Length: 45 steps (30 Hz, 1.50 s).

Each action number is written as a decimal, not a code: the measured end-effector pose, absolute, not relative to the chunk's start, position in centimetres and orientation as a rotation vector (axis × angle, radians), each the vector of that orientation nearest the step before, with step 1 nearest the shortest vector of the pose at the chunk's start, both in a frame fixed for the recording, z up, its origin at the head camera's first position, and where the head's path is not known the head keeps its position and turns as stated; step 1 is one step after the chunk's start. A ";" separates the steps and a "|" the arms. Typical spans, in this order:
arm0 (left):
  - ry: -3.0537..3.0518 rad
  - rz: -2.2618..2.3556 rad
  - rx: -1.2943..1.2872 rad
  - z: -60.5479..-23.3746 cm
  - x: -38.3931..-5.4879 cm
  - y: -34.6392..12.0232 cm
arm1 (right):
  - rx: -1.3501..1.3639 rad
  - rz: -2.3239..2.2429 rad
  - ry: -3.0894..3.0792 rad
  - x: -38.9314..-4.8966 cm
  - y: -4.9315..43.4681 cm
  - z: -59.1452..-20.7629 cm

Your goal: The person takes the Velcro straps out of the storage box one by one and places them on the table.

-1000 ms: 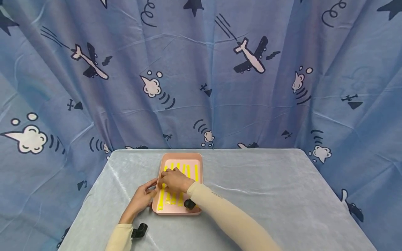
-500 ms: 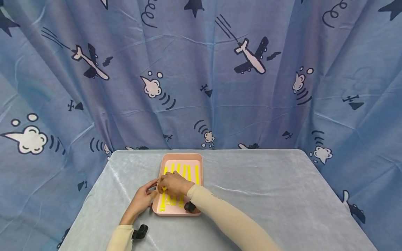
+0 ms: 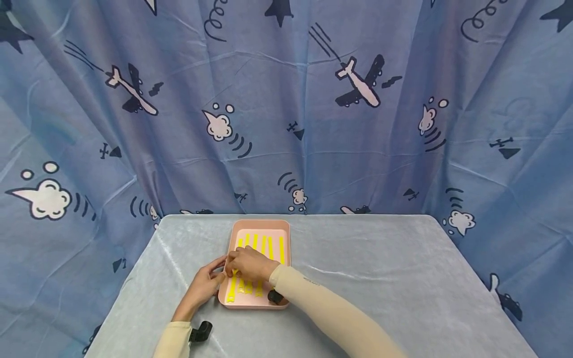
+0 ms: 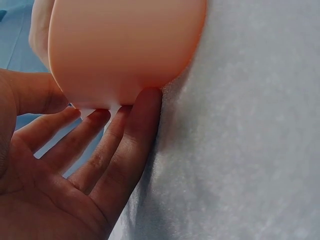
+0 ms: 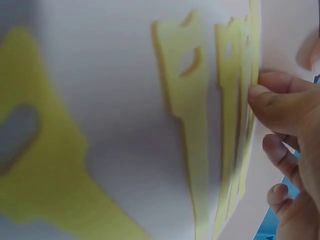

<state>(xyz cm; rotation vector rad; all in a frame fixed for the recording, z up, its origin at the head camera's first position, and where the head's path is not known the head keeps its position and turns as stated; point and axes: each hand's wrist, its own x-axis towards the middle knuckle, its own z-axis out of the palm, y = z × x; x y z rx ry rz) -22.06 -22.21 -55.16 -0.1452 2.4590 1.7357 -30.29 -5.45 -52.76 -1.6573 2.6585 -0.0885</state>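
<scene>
A pink rectangular tray [image 3: 255, 306] stands on the table with several flat yellow saw-shaped strips [image 3: 259, 289] laid roughly side by side in it. My left hand [image 3: 203, 286] touches the tray's left side. In the left wrist view its fairly straight fingers [image 4: 120, 150] lie against the outer wall, with the thumb at the rim. My right hand [image 3: 248, 263] reaches over the tray. Its thumb and index finger pinch the leftmost yellow saw-shaped strip [image 3: 232, 291] near mid-length, as the right wrist view shows. My right hand and forearm hide parts of the other strips.
A pale grey cloth covers the table [image 3: 358, 273]. Behind it hangs a blue curtain [image 3: 286, 99] printed with planes and clouds. Black wrist cameras show at the left wrist [image 3: 201, 331] and right wrist [image 3: 275, 297].
The right hand has shifted slightly along the leftmost strip, toward me. The strip's near end has moved a little, while the left hand stays at the tray's side.
</scene>
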 end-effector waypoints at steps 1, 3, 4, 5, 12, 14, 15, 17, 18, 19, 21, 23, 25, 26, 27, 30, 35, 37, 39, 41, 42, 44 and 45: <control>2.455 1.736 -0.152 -55.1 -22.1 -22.2 | -1.662 -0.089 2.661 -30.3 -5.4 -52.8; 2.455 1.737 -0.154 -55.0 -22.1 -22.2 | -1.673 -0.088 2.662 -30.4 -5.4 -52.8; 2.457 1.738 -0.148 -55.0 -22.1 -22.2 | -1.675 -0.082 2.660 -30.4 -5.4 -52.8; 2.456 1.740 -0.143 -55.0 -22.1 -22.2 | -1.676 -0.079 2.655 -30.5 -5.4 -52.8; 2.483 1.739 -0.123 -55.1 -22.2 -22.1 | -1.687 -0.034 2.616 -30.7 -5.4 -52.9; 2.483 1.743 -0.134 -55.2 -22.1 -22.1 | -1.699 -0.018 2.609 -30.7 -5.4 -53.0; 2.479 1.747 -0.138 -55.2 -22.1 -22.1 | -1.706 -0.010 2.608 -30.7 -5.4 -53.0; 2.475 1.751 -0.136 -55.3 -22.1 -22.0 | -1.721 0.005 2.608 -30.8 -5.4 -53.0; 2.474 1.751 -0.136 -55.3 -22.1 -22.0 | -1.733 0.021 2.610 -30.8 -5.4 -53.0; 2.474 1.751 -0.127 -55.3 -22.1 -22.0 | -1.748 0.037 2.611 -30.8 -5.3 -53.0; 2.470 1.751 -0.125 -55.3 -22.1 -22.0 | -1.777 0.073 2.619 -30.8 -5.3 -53.0; 2.467 1.751 -0.117 -55.3 -22.1 -22.0 | -1.807 0.108 2.626 -30.8 -5.3 -53.0; 2.460 1.753 -0.121 -55.2 -22.1 -22.0 | -1.824 0.122 2.632 -30.7 -5.3 -53.0; 2.457 1.756 -0.128 -55.1 -22.0 -21.9 | -1.828 0.127 2.638 -30.7 -5.2 -53.1; 2.456 1.753 -0.126 -55.1 -22.0 -21.9 | -1.831 0.131 2.640 -30.7 -5.2 -53.1; 2.458 1.744 -0.125 -55.0 -21.9 -21.9 | -1.836 0.139 2.654 -30.6 -5.1 -53.1; 2.465 1.739 -0.120 -55.1 -21.9 -21.9 | -1.870 0.177 2.711 -30.4 -5.0 -52.6; 2.469 1.735 -0.127 -55.2 -22.0 -22.0 | -1.888 0.183 2.740 -30.4 -4.9 -52.3; 2.475 1.728 -0.131 -55.4 -22.1 -22.1 | -1.894 0.166 2.766 -30.4 -4.8 -51.9; 2.482 1.724 -0.136 -55.4 -22.2 -22.1 | -1.887 0.127 2.789 -30.4 -4.6 -51.5; 2.483 1.726 -0.139 -55.4 -22.2 -22.1 | -1.883 0.101 2.797 -30.4 -4.5 -51.4; 2.491 1.724 -0.131 -55.5 -22.2 -22.2 | -1.879 0.037 2.814 -30.4 -4.3 -51.0; 2.496 1.723 -0.127 -55.5 -22.2 -22.2 | -1.885 0.012 2.821 -30.4 -4.2 -50.8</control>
